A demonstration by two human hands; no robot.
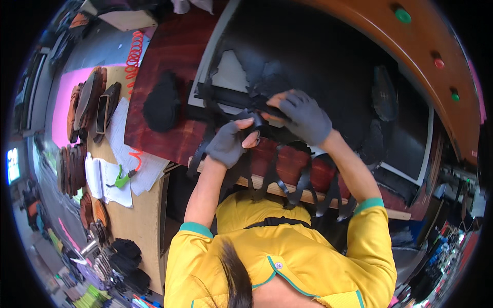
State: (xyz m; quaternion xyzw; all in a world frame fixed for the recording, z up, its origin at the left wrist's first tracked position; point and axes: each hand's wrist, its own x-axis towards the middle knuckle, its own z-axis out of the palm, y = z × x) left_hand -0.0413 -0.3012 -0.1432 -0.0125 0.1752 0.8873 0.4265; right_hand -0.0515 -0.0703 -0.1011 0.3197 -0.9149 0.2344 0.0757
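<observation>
In front of me, a black sheet full of cut-out holes hangs in strips over the table's near edge. My left hand, in a grey fingertip-less glove, is closed, its thumb and fingers pinching a black part of the sheet. My right hand, gloved alike, curls its fingers round black material just to the right of and beyond the left; whether it is a separate piece I cannot tell. A stack of black sole-shaped pieces lies left of my hands. Beyond them a pale scrap rests on the black board.
An orange machine beam with green and red buttons arches over the far right. Dark sole-shaped pieces lie at the board's right. On the left, a wooden side table carries papers, a green air gun on a red coiled hose, and brown shoe parts.
</observation>
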